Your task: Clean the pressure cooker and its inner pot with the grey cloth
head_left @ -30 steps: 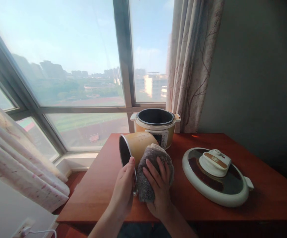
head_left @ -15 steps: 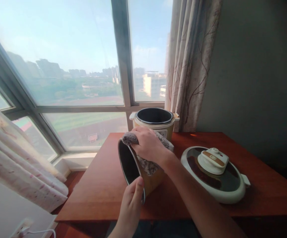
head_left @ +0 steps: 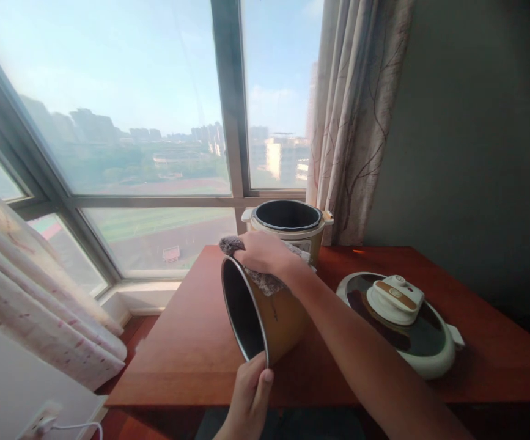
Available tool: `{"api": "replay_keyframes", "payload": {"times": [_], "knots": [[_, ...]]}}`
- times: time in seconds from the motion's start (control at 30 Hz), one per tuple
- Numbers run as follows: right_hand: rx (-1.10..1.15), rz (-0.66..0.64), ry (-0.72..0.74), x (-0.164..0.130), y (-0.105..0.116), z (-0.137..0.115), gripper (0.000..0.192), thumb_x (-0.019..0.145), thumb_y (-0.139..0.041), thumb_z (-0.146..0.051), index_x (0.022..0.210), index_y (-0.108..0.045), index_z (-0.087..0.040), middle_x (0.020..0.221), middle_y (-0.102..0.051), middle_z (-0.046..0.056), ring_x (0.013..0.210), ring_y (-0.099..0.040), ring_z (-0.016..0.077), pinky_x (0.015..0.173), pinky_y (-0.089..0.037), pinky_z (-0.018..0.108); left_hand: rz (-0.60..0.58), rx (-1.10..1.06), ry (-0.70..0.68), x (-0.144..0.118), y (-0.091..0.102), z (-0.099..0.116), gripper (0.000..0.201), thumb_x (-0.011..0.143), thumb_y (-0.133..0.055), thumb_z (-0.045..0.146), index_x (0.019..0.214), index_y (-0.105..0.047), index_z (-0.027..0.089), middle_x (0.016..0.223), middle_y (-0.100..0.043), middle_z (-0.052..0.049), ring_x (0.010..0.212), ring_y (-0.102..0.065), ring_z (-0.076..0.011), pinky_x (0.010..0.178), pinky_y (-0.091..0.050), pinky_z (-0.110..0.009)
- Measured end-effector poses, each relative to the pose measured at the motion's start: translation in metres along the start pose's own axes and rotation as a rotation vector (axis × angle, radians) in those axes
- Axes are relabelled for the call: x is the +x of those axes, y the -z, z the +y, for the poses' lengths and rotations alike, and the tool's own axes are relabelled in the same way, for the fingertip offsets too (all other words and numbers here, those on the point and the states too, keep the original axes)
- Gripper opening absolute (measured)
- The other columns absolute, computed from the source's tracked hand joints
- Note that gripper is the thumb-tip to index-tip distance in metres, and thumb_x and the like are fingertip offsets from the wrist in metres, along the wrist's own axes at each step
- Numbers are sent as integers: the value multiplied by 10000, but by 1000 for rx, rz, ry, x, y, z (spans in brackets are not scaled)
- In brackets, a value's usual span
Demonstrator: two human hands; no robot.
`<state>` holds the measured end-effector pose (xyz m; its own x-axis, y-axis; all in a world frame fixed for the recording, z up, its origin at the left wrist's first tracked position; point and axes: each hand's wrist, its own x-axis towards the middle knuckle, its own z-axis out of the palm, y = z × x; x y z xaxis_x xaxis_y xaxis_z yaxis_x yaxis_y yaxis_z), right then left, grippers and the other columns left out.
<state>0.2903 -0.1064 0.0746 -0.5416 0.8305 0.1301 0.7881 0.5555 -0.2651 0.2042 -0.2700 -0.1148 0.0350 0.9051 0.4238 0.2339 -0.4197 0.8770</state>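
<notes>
The left hand point(head_left: 250, 394) is gripping the lower rim of the tilted inner pot point(head_left: 265, 311) above the surface point(head_left: 191, 348) — rigid, likely slick metal, best held by its rim — while the right hand point(head_left: 265, 253) is pressing a soft grey cloth point(head_left: 265, 282) onto its upper wall

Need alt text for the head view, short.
Left hand grips the rim of a tilted inner pot while the right hand presses a grey cloth on it, over a wooden table.
</notes>
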Motion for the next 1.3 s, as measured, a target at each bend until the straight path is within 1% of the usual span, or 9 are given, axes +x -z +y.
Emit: {"api": "replay_keyframes", "payload": {"times": [0.1, 0.2, 0.37, 0.53, 0.67, 0.83, 1.0, 1.13, 1.3], "knots": [[17, 45, 47, -8, 0, 1, 410, 904, -464, -443, 1006, -728, -146, 1067, -740, 172, 965, -680, 288, 771, -451, 334, 115, 54, -2, -4, -3, -3, 662, 912, -431, 701, 912, -810, 158, 796, -744, -114, 720, -640, -234, 725, -551, -302], [51, 116, 123, -20, -1, 4, 347, 912, -488, -414, 953, -723, -163, 1017, -741, 132, 941, -665, 257, 789, -450, 317, 150, 59, 15, -8, -7, -2, 667, 913, -430, 703, 919, -808, 153, 816, -745, -115, 757, -647, -240, 751, -554, -309], [145, 281, 325, -45, -8, 9, 269, 887, -555, -272, 1103, -704, -215, 1146, -721, 65, 1107, -605, 227, 1012, -407, 344, 164, 68, 50, -9, -5, -6, 688, 903, -419, 725, 888, -802, 153, 774, -728, -103, 749, -629, -237, 743, -546, -307], [177, 434, 287, -72, -25, 7, 469, 851, -601, -251, 1314, -620, -182, 1379, -626, 75, 1335, -458, 261, 1173, -272, 432, 181, 28, 164, 5, 5, -5, 666, 883, -456, 731, 759, -759, 152, 655, -660, -67, 648, -561, -199, 705, -518, -290], [161, 456, 327, -94, -43, 12, 598, 826, -610, -257, 1416, -539, -192, 1494, -534, 63, 1429, -362, 274, 1220, -187, 487, 143, -126, 260, 19, 8, 8, 652, 855, -493, 749, 693, -713, 156, 635, -622, -53, 638, -533, -187, 679, -484, -272], [94, 491, 369, -117, -67, 20, 635, 870, -567, -335, 1483, -461, -207, 1576, -430, 36, 1505, -247, 281, 1250, -99, 515, 141, -221, 292, 27, 11, 16, 621, 843, -545, 725, 799, -746, 139, 735, -675, -70, 728, -568, -216, 742, -499, -297], [61, 538, 344, -134, -95, 15, 612, 906, -525, -324, 1505, -428, -237, 1597, -394, -4, 1530, -191, 274, 1256, -17, 534, 231, -266, 325, 28, 20, 3, 549, 798, -650, 674, 766, -744, 134, 595, -612, -37, 642, -539, -194, 668, -501, -289], [41, 560, 318, -146, -117, 7, 679, 883, -534, -284, 1540, -372, -233, 1611, -367, -9, 1537, -164, 275, 1258, -17, 534, 236, -373, 376, 29, 27, 0, 520, 803, -668, 641, 875, -768, 136, 705, -697, -69, 757, -619, -227, 711, -531, -300], [32, 567, 257, -159, -139, 1, 757, 843, -545, -253, 1567, -325, -229, 1594, -398, 25, 1530, -186, 313, 1238, -130, 597, 204, -506, 498, 36, 29, 23, 533, 713, -740, 666, 843, -769, 150, 745, -739, -76, 800, -677, -256, 680, -566, -310]]}}
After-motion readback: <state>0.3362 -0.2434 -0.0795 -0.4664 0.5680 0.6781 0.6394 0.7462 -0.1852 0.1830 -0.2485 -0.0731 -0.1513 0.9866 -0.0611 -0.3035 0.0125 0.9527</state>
